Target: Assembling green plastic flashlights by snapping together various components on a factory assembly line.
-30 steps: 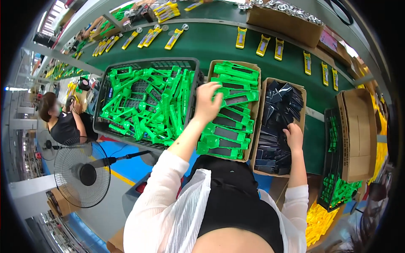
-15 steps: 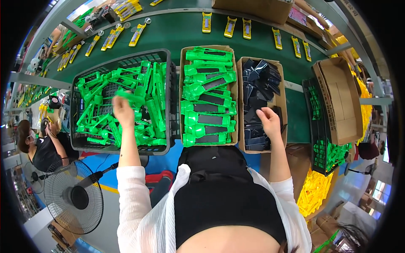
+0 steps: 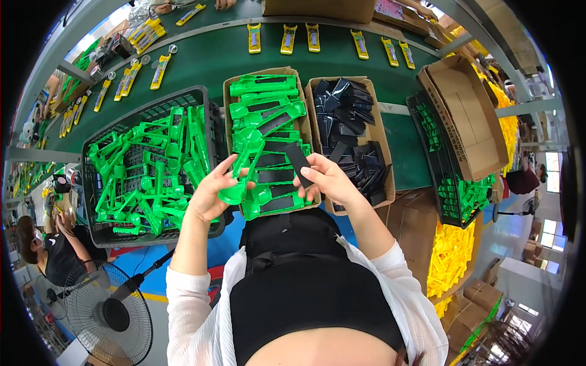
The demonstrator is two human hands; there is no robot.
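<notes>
My left hand [image 3: 209,190] grips a green plastic housing [image 3: 232,194] with a long handle and a rounded end, held over the near left side of a cardboard box [image 3: 227,97]. That box is filled with green housings bearing black panels. Between the thumb and fingers of my right hand [image 3: 334,183] is a flat black rectangular panel [image 3: 298,162], raised and tilted over the same box, close to the green housing but apart from it. A second cardboard box [image 3: 381,122], to the right, contains loose black panels [image 3: 345,107].
On the left stands a dark plastic basket [image 3: 201,93] of green housings. Yellow pieces [image 3: 287,39] lie along the green belt [image 3: 226,46] behind. To the right are an empty carton [image 3: 467,116] and a black crate [image 3: 430,155]. A fan [image 3: 116,313] and another person [image 3: 58,247] are at left.
My left hand has brought a green housing from the basket rightward to the middle box. My right hand has left the panel box with a black panel. The whole view has shifted.
</notes>
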